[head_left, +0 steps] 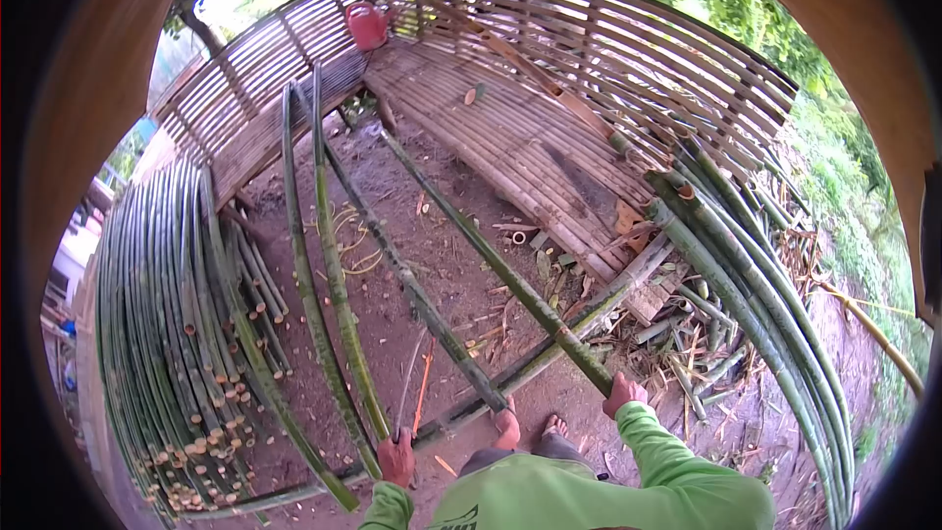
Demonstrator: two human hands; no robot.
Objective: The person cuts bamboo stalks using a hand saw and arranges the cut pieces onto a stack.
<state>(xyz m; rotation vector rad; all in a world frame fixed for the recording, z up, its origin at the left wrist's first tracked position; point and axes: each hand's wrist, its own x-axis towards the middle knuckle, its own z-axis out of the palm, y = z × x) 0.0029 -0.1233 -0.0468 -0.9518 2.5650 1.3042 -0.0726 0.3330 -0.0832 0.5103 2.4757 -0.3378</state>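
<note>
My right hand (624, 395) is closed round the near end of a green bamboo pole (491, 253), which slants away to the upper left and crosses over a long bamboo pole (456, 416) lying on the ground. At the lower middle, my left hand (396, 457) is closed on a long thin curved tool (405, 378) that looks like a narrow blade; its exact kind is unclear. Close beside that hand are the near ends of two bamboo poles (339, 294). Another bamboo pole (412, 285) ends by my foot, between the hands.
Many cut bamboo poles (157, 314) are stacked at left. More thick poles (756, 304) lean at right above offcuts (702, 334). A slatted bamboo bench (471, 128) with a backrest runs across the back, with a red container (366, 26) on it. An orange strip (424, 388) lies on the dirt.
</note>
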